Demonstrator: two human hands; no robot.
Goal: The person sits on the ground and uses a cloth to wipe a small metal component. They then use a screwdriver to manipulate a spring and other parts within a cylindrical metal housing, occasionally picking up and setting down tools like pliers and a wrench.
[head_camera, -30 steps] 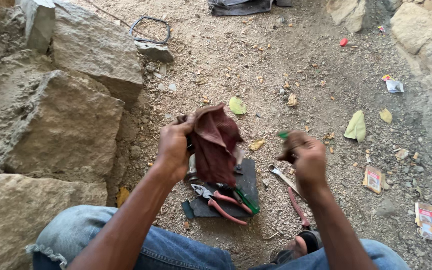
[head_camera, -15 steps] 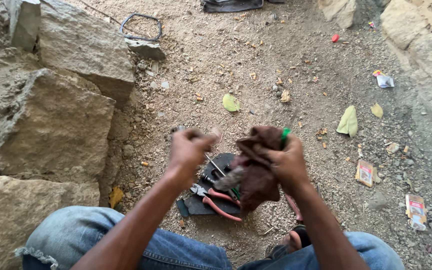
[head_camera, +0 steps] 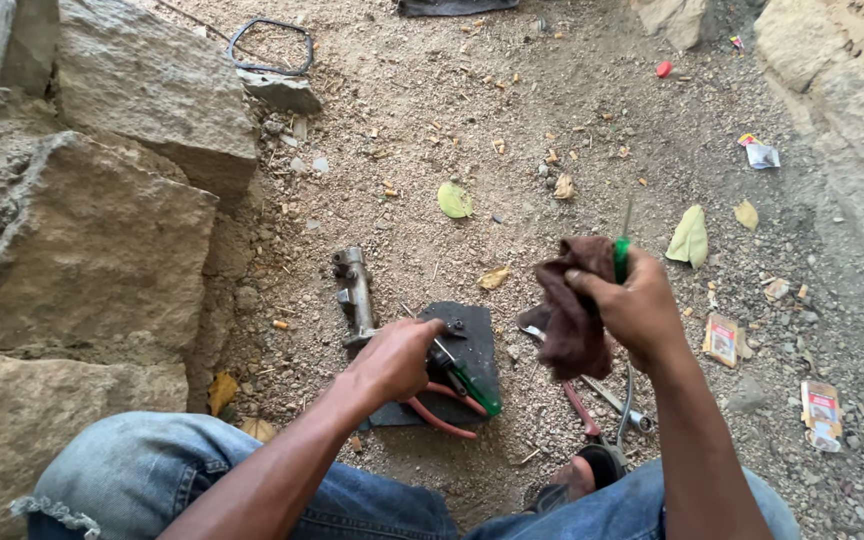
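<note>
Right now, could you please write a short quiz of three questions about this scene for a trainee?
1. True or false: the right hand holds a brown rag together with a green-handled screwdriver.
2. The left hand reaches down to: A) the yellow leaf, B) the tools on the dark mat, C) the wire loop.
3. Which part lies on the ground just left of the mat?

Key: 1 true; 2 B; 3 the grey metal cylinder part.

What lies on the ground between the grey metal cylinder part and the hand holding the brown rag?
In the head view, between the metal part and the right hand with the rag lie the dark mat and the left hand over a green-handled screwdriver.
</note>
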